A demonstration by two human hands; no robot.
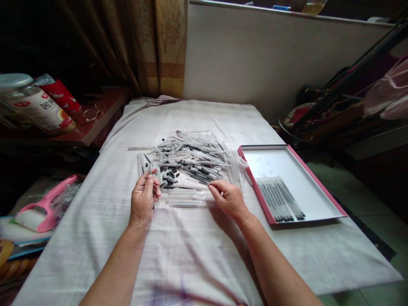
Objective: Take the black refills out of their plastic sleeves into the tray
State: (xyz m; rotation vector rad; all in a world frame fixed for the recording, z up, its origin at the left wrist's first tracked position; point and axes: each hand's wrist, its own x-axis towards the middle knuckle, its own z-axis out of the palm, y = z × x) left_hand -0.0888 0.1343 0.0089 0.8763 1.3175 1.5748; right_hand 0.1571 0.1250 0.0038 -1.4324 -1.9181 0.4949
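Head view: left hand (143, 199) closed round a slim pen piece (153, 205), right hand (230, 199) loosely curled, can't tell its hold; pen parts (197, 155) heap at twelve o'clock, pens (277, 199) line the pink-edged box (293, 168) at three.

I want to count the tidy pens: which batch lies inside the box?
The aligned batch at the near end of the box; the jumbled pile and the small row nearer the camera lie on the cloth.
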